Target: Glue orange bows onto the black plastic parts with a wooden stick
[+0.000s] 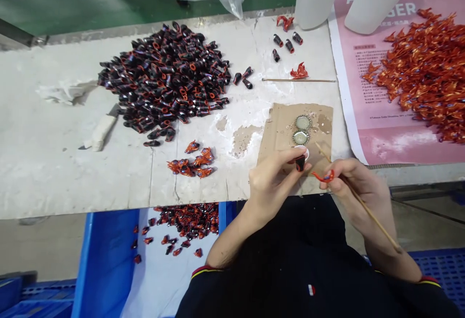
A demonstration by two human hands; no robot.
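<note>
Left hand (271,180): pinched tight on black piece (300,164), lower right of centre | right hand (363,189): closed around red piece (329,176) and thin stick (374,219), near it | 2 bottle caps (301,137) on cardboard (283,124), just above | black pile (170,71), upper left; orange pile (432,83), upper right | white disc (307,153), perhaps another cap

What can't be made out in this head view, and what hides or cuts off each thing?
All in the head view:
- Black piece: partly hidden by the left hand.
- Red piece and thin stick: partly covered by the right hand.
- Blue bin: far end hidden beneath the table.
- Orange pile: cut off by the right edge.
- Pink sheet: fine print too small to read.
</note>
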